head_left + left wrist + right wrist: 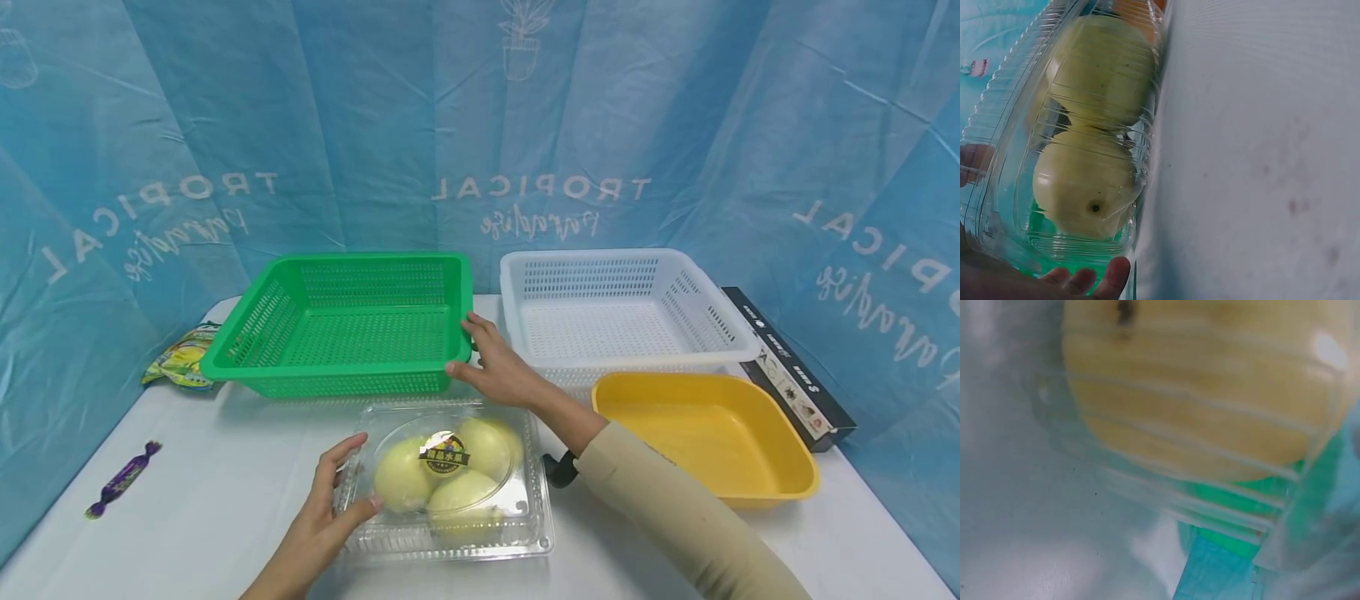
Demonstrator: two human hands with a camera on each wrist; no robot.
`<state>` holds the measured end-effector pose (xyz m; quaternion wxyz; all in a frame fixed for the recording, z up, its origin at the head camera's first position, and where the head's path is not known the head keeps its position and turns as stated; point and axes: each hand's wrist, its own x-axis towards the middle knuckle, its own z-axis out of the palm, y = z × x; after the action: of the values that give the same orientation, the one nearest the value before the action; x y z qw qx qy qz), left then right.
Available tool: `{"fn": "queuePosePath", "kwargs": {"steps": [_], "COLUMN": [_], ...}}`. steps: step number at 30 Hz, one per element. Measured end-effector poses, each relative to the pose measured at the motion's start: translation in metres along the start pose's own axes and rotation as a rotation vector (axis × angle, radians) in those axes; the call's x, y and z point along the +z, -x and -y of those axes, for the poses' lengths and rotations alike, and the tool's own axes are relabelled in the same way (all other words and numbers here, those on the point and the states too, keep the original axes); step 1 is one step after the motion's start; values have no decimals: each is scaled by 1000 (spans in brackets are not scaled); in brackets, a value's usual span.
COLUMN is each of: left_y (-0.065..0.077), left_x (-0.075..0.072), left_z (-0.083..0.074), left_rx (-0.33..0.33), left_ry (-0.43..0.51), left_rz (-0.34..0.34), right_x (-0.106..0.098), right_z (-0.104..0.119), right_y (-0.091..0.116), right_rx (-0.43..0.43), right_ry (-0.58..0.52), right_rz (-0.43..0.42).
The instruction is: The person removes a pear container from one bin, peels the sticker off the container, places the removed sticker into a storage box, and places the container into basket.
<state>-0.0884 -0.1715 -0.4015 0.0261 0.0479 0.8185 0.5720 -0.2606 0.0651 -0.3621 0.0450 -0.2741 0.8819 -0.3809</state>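
Observation:
A clear plastic fruit box (517, 504) with a lid and a dark label holds pale yellow round fruits (405, 475). My left hand (318, 508) holds its left end, thumb on the lid edge and fingers along the side. In the left wrist view, the fingertips (1113, 281) lie at the end of the box. My right hand (498, 362) reaches past the box to the green basket (337, 379), gripping its right front corner with the thumb at the front and fingers along the right rim. The right wrist view shows one fruit (1210, 394) close up through ribbed plastic.
To the right of the green basket stands a white basket (630, 362), with a yellow tray (697, 492) before it. A long black box (795, 375) lies at the far right. On the left are a yellow-green packet (183, 358) and a purple wrapped candy (123, 479). Blue cloth hangs behind.

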Motion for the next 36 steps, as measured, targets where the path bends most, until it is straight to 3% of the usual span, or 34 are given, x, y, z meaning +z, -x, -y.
{"fn": "queuePosePath", "kwargs": {"steps": [14, 23, 36], "left_y": [0, 0, 1], "left_x": [1, 2, 3], "left_z": [2, 1, 3], "left_rx": [-16, -33, -23], "left_ry": [1, 7, 18], "left_rz": [-14, -24, -19], "right_x": [-9, -3, 14], "right_z": [7, 22, 31], "right_y": [25, 49, 72], "right_rx": [-100, -172, -259], "right_ry": [84, 96, 294], "right_rz": [-36, -77, -72]}}
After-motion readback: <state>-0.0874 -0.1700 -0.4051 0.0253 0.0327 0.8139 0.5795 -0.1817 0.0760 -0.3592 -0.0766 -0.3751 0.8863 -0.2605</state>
